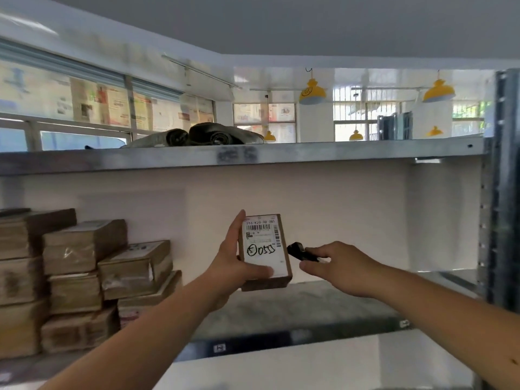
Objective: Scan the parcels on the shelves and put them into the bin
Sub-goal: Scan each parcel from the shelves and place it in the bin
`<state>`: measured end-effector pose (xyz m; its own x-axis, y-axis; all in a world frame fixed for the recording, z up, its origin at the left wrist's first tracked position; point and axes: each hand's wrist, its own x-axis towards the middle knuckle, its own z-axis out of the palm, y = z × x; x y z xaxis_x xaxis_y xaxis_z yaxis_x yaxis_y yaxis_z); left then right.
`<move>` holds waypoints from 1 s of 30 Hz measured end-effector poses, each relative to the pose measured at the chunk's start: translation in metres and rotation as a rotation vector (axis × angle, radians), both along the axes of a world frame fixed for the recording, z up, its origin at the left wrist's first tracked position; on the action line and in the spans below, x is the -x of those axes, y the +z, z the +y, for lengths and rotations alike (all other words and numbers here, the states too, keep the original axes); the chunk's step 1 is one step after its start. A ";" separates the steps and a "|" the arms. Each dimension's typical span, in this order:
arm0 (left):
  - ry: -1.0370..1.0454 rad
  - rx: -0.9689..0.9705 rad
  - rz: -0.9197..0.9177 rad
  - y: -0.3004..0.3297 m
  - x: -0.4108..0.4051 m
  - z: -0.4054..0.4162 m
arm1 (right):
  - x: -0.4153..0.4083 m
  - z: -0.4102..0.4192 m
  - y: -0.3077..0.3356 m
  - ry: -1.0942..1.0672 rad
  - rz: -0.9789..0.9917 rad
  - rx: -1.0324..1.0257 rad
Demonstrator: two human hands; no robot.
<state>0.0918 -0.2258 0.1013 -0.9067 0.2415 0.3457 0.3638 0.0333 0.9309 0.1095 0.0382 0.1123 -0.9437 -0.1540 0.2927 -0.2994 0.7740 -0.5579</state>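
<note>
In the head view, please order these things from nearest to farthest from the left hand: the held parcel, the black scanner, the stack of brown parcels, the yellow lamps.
1. Held parcel: gripped in the left hand itself.
2. Black scanner: just right of the parcel, in the right hand.
3. Stack of brown parcels: on the shelf, to the left.
4. Yellow lamps: hanging high in the room behind.
</note>
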 end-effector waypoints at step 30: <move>0.577 0.423 0.571 -0.065 0.030 0.007 | -0.082 0.034 -0.040 0.091 -0.119 -0.415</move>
<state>0.0620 -0.2190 0.0367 -0.6441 0.0124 0.7649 0.5863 0.6502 0.4832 0.1911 0.0721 0.0728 -0.9442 -0.3200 0.0785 -0.3294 0.9131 -0.2403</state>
